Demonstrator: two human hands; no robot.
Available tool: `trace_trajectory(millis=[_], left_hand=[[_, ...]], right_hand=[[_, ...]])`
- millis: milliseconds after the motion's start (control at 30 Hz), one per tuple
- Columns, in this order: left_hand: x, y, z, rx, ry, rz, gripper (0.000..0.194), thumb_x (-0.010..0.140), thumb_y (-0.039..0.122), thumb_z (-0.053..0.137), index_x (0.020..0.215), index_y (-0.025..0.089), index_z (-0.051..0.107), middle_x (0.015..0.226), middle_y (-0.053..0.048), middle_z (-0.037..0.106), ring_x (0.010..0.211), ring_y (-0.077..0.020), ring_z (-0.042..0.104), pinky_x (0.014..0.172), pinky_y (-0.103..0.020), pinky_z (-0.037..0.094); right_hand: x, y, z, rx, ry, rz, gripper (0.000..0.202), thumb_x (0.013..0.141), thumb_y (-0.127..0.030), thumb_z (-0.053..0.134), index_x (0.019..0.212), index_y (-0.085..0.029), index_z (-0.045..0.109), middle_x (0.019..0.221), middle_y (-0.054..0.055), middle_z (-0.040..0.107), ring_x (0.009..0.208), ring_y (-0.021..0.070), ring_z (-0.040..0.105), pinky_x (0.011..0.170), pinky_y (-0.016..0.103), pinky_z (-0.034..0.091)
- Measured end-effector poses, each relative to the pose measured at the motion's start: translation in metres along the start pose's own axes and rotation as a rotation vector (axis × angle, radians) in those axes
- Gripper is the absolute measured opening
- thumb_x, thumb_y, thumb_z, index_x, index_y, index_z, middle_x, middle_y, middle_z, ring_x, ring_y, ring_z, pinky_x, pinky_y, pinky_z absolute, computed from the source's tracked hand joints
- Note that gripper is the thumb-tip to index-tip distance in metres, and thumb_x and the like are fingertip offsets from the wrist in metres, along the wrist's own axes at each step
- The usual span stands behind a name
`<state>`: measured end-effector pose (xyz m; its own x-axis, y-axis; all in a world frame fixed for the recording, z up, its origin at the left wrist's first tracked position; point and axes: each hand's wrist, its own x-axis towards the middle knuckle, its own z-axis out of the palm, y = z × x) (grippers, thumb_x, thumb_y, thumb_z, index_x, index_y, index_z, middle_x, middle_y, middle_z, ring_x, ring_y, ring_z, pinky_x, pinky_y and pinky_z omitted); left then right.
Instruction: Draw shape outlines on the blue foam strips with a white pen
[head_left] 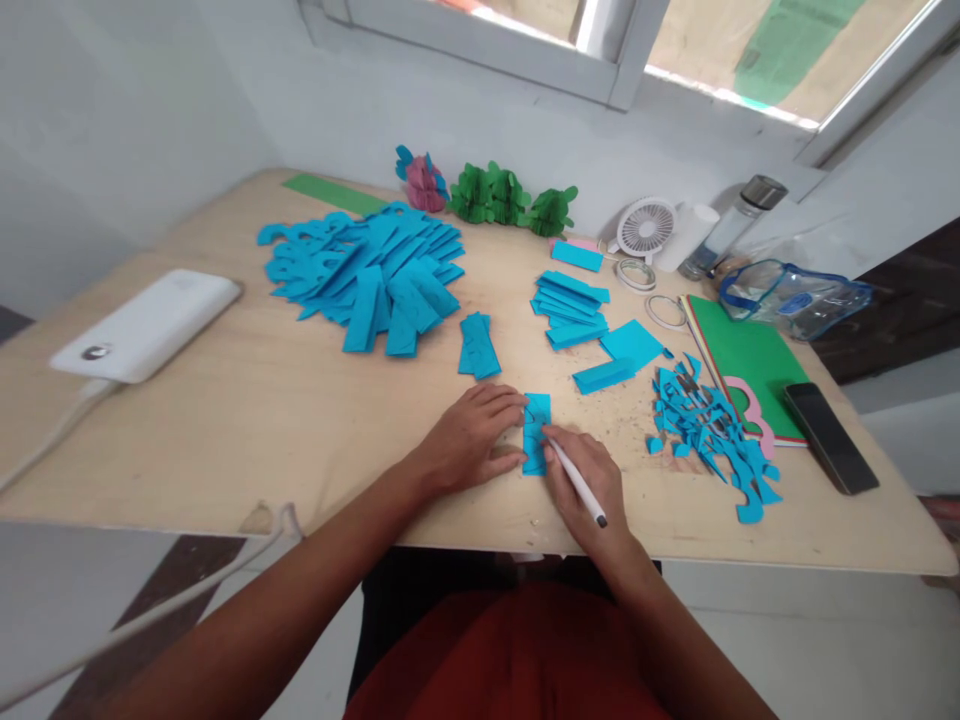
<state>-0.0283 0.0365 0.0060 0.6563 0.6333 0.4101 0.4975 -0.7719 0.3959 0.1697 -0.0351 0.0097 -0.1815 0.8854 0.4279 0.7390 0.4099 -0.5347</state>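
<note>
A small folded piece of blue paper (536,462) with dark curved lines drawn on it lies flat on the table in front of me. My left hand (480,430) rests to its left, open, with fingertips and thumb touching its left edge. Between the fingers of my right hand (589,485) is a white pen (576,474) with a dark end; the hand is closed round it, and its tip is at the paper's right side, hidden by my fingers. Just beyond lie a few marked blue folded strips (478,345).
A large heap of blue paper pieces (367,265) lies back left, more folded strips (570,308) back right. Blue scraps (705,425), green sheets (750,360) and a phone (830,438) are on the right. A white power bank (150,325) with cable lies left; a small fan (646,228) stands behind.
</note>
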Motion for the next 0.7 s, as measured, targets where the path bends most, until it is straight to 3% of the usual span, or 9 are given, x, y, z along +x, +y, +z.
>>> trace_trajectory(millis=[333, 700], left_hand=[[-0.0014, -0.0037, 0.0026, 0.037, -0.035, 0.038, 0.03, 0.081, 0.034, 0.067, 0.107, 0.019, 0.065, 0.125, -0.013, 0.065, 0.122, -0.0312, 0.055, 0.105, -0.052, 0.044], [-0.0005, -0.0027, -0.0023, 0.034, -0.098, 0.026, 0.035, 0.08, 0.033, 0.067, 0.112, 0.019, 0.063, 0.129, -0.013, 0.063, 0.124, -0.0305, 0.054, 0.108, -0.051, 0.041]], right_hand=[[0.0011, -0.0053, -0.0004, -0.119, 0.002, -0.056, 0.026, 0.098, -0.022, 0.045, 0.114, -0.017, 0.065, 0.091, 0.01, 0.073, 0.083, 0.0236, 0.065, 0.076, 0.038, 0.051], [-0.0001, -0.0042, 0.0007, -0.134, 0.008, -0.07, 0.028, 0.098, -0.023, 0.045, 0.117, -0.02, 0.065, 0.088, 0.009, 0.073, 0.084, 0.0236, 0.065, 0.078, 0.038, 0.05]])
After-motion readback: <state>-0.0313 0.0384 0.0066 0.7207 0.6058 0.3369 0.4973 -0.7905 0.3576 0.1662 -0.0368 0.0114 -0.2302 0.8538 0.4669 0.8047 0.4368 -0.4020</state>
